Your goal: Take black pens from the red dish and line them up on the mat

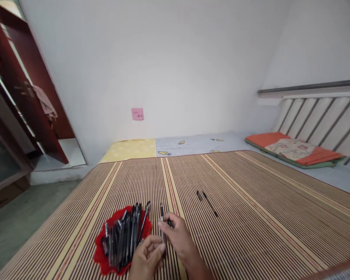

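Note:
A red dish [103,258] lies on the striped mat [251,217] and holds several black pens [125,237]. My left hand [147,258] is closed round the lower end of a thin pen [162,221] that stands out over the mat, just right of the dish. My right hand [179,237] is pinched beside it, with a small dark piece [170,223] at its fingertips. A loose pen [210,204] and a short cap [198,195] lie further out on the mat, apart from both hands.
The mat covers a bed with a patterned sheet [192,144] at the far end. An orange pillow [294,151] lies by the slatted headboard at right. A dark red wardrobe [20,89] stands at left. A pink note [137,114] is stuck on the white wall.

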Tool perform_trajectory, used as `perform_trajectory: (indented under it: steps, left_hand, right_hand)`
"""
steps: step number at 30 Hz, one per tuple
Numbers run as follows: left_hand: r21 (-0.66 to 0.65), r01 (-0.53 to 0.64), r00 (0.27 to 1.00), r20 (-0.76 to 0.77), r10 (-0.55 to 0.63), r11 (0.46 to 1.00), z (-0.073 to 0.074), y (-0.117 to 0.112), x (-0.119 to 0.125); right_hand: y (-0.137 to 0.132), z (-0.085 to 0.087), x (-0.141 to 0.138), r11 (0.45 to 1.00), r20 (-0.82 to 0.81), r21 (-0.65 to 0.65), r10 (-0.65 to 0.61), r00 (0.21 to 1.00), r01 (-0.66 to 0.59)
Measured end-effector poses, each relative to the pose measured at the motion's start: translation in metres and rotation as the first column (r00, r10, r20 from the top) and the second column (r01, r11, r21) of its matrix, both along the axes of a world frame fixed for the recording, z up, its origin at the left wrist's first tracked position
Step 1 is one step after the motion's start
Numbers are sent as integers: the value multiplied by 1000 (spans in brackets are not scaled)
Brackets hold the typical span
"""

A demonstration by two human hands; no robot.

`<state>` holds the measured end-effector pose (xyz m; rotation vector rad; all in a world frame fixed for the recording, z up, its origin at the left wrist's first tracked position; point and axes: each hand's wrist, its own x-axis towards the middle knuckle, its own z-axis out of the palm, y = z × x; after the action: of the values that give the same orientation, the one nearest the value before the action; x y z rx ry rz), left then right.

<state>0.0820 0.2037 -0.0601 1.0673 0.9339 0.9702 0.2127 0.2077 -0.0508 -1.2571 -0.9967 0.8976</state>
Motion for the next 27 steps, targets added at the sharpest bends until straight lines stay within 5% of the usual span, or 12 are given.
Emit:
perform_trajectory:
  steps: [6,10,12,14,17,27]
  left_hand:
    - [-32,39,998,43,-38,999,-4,0,2]
    - [-42,26,998,53,-24,999,-7,2,1]
    - [-46,23,998,56,-21,999,-8,3,0]
    - [-48,27,998,61,-24,998,-8,4,0]
    - [-47,52,997,57,-49,998,-8,4,2]
    - [-80,75,995,73,-69,994,-8,3,7]
  right_hand:
    - [3,-12,2,994,-128,-72,67,990,-77]
    - [2,-16,41,995,163,-9,-93,982,96]
    - [-1,-15,75,969,397,-1,-226,890,246]
    - [-2,-12,112,896,671,-62,-288,683,439]
    - [4,-7,156,800,786,-105,-297,542,591]
    - [52,-16,170,724,929,-266,18,369,636]
